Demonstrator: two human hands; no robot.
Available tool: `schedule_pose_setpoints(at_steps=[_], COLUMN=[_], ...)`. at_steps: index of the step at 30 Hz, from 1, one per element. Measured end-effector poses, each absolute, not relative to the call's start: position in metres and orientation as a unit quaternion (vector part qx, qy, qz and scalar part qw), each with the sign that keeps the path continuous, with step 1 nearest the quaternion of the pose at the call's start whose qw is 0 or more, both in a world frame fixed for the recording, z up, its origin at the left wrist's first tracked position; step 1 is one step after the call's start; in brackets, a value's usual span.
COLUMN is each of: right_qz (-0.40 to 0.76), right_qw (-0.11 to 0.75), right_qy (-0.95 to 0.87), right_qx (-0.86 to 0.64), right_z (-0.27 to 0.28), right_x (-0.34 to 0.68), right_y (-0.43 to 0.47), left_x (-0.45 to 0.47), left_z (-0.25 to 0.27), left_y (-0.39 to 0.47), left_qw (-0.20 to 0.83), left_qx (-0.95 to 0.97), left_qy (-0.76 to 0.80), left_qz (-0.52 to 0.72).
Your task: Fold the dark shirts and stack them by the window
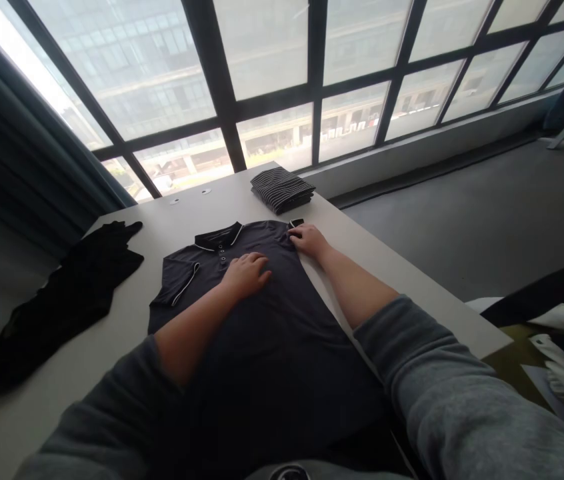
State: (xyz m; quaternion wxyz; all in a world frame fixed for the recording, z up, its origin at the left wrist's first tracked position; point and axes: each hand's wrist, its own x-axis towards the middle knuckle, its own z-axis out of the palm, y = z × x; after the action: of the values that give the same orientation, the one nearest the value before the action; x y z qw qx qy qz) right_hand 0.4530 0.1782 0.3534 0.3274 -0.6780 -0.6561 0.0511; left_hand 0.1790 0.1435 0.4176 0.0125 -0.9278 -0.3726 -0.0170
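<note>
Head view. A dark polo shirt (287, 320) is lying front side up on a white table (167, 230), its collar (219, 237) pointing towards the window (267, 47) and its lower end running towards the wearer, where shadow is hiding the hem. The left hand (245, 273) is resting palm down on the chest, just beside the button placket (222, 253); its fingers are lying loosely extended and are gripping nothing visible. The right hand (308, 239) is touching the far sleeve's white-edged cuff (296, 223) with curled fingers; whether these are pinching the cloth or only pressing it cannot be told.

A folded striped garment (282, 190) is sitting just beyond that cuff. A black garment (72, 287) is lying loosely to the left, apart from the shirt.

Risks, as judged. Any pull at the cuff would be dragging the shoulder askew and creasing the chest if the left palm were bearing too lightly. Too heavy a palm would be bunching the thin-looking fabric instead. With the striped garment standing so near, a wide sweep of the right hand could be knocking its layers out of line. The shaded hem could be hiding a twist or a turned edge.
</note>
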Motion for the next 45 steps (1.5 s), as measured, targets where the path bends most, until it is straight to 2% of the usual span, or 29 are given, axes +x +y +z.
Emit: schedule_pose_setpoints(at_steps=[6, 12, 16, 20, 26, 29, 32, 36, 38, 41, 45], right_qz=[0.140, 0.280, 0.395, 0.325, 0.177, 0.116, 0.141, 0.105, 0.082, 0.093, 0.167], right_qw=[0.431, 0.469, 0.470, 0.418, 0.411, 0.336, 0.232, 0.232, 0.223, 0.148, 0.044], right_qy=[-0.564, -0.508, -0.474, -0.519, -0.614, -0.755, -0.826, -0.775, -0.747, -0.748, -0.761], right_qx=[-0.690, -0.666, -0.631, -0.671, -0.650, -0.551, -0.494, -0.578, -0.621, -0.640, -0.625], right_z=[0.362, 0.364, 0.370, 0.382, 0.406, 0.416, 0.422, 0.426, 0.425, 0.419, 0.407], right_x=[0.460, 0.461, 0.458, 0.460, 0.446, 0.423, 0.410, 0.421, 0.434, 0.451, 0.456], right_y=[0.174, 0.189, 0.199, 0.203, 0.195, 0.185, 0.177, 0.176, 0.179, 0.185, 0.188], left_x=[0.265, 0.271, 0.268, 0.267, 0.267, 0.266, 0.263, 0.258, 0.255, 0.251, 0.245], left_z=[0.395, 0.367, 0.361, 0.363, 0.364, 0.366, 0.373, 0.386, 0.390, 0.384, 0.368], left_y=[0.156, 0.152, 0.153, 0.153, 0.151, 0.149, 0.142, 0.132, 0.134, 0.147, 0.165], left_qw=[-0.008, -0.026, -0.033, -0.037, -0.022, -0.047, -0.072, -0.114, -0.105, -0.044, -0.031], left_qx=[-0.905, -0.888, -0.892, -0.898, -0.903, -0.941, -0.974, -0.981, -0.969, -0.918, -0.876], left_qy=[-0.425, -0.451, -0.443, -0.430, -0.411, -0.321, -0.206, -0.137, -0.188, -0.343, -0.456], left_qz=[-0.019, -0.088, -0.087, -0.086, -0.123, -0.099, -0.067, -0.071, -0.118, -0.192, -0.156])
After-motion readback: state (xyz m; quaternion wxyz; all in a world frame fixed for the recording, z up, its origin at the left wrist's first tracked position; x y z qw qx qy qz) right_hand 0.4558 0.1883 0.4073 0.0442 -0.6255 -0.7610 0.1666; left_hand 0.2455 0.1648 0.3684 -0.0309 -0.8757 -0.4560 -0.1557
